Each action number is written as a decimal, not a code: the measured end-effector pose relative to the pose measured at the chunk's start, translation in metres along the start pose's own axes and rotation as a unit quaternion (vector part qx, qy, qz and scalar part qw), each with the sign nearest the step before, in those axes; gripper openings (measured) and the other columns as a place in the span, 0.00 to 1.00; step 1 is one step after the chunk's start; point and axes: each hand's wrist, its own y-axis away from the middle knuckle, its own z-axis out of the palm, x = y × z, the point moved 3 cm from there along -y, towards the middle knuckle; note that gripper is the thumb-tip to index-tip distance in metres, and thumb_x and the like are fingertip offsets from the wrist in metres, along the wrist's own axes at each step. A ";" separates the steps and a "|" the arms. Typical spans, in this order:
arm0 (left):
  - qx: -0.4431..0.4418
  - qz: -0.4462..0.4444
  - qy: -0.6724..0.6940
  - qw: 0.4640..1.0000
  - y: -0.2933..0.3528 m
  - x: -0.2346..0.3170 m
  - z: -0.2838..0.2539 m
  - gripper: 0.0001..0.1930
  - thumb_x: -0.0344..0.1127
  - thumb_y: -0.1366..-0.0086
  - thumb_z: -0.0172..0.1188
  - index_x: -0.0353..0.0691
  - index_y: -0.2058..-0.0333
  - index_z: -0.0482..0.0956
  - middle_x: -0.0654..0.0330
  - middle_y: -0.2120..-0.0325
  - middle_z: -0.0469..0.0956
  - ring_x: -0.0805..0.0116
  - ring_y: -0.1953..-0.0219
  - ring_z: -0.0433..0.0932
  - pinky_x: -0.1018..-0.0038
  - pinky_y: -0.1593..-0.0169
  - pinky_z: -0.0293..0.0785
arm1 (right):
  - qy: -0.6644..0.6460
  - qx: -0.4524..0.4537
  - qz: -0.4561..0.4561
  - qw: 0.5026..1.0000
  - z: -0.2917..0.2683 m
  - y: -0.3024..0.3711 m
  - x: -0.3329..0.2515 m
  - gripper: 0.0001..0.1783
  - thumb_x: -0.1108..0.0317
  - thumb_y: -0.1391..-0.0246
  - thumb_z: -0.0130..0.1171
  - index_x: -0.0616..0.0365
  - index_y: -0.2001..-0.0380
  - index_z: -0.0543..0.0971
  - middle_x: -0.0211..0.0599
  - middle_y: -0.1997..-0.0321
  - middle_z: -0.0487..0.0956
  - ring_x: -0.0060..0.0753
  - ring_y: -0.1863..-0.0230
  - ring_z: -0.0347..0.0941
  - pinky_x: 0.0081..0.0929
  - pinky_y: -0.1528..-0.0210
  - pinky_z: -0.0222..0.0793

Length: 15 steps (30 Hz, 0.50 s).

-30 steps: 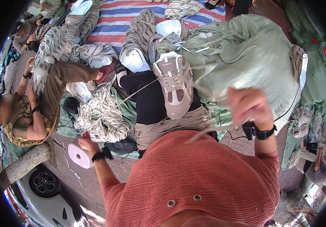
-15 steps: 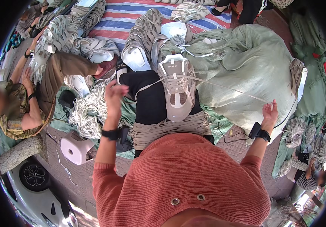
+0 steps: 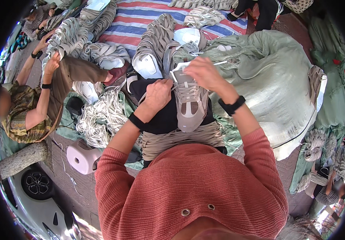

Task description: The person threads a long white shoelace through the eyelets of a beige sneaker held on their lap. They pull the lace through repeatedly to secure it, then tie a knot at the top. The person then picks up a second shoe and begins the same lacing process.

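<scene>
- Head view, looking straight down at my lap: there's a beige-grey sneaker [image 3: 189, 105] lying on my black trousers, toe pointing back at me, tongue end away from me.
- The shoe's got tan mesh panels, lighter grey overlays and pale laces [image 3: 187, 91] criss-crossed up the front. One loose lace end sticks out to the right, up near the tongue.
- My left hand [image 3: 158, 95] is on the left side of the shoe by the eyelets, fingers curled together and pinching there. Can't really tell if it's lace or the edge of the upper I've got.
- My right hand [image 3: 205, 74] is over the tongue end, fingers closed on the lace up there.
- A thick bundle of tan laces [image 3: 180, 138] lies across my lap, just below the toe.
- Right of me is a huge pale green sack [image 3: 276, 88], bulging full and mostly closed, so no idea what's inside.
- To my left a heap of whitish laces [image 3: 100, 118] sits on the ground, with a white roll [image 3: 82, 157] beside it.
</scene>
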 end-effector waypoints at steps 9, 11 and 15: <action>-0.061 0.044 -0.076 0.994 -0.006 0.007 0.000 0.03 0.31 0.44 0.56 0.40 0.73 0.77 0.55 0.76 0.80 0.57 0.72 0.82 0.64 0.70 0.78 | -0.089 -0.107 0.029 0.990 0.030 -0.008 -0.001 0.06 0.70 0.48 0.57 0.51 0.67 0.82 0.29 0.68 0.76 0.34 0.62 0.71 0.34 0.50 0.56; -0.070 0.046 -0.072 0.994 -0.008 0.008 -0.001 0.03 0.31 0.44 0.56 0.40 0.74 0.77 0.54 0.77 0.80 0.56 0.73 0.82 0.63 0.71 0.78 | -0.093 -0.112 0.032 0.989 0.030 -0.006 0.001 0.08 0.69 0.48 0.56 0.50 0.67 0.83 0.30 0.67 0.77 0.34 0.61 0.72 0.34 0.50 0.56; -0.108 -0.013 -0.036 0.993 -0.009 0.007 0.001 0.07 0.34 0.44 0.56 0.38 0.75 0.78 0.49 0.76 0.80 0.52 0.72 0.82 0.61 0.69 0.78 | -0.110 -0.152 0.086 0.978 0.031 -0.007 0.000 0.09 0.68 0.51 0.56 0.50 0.68 0.84 0.31 0.66 0.79 0.35 0.61 0.74 0.34 0.48 0.56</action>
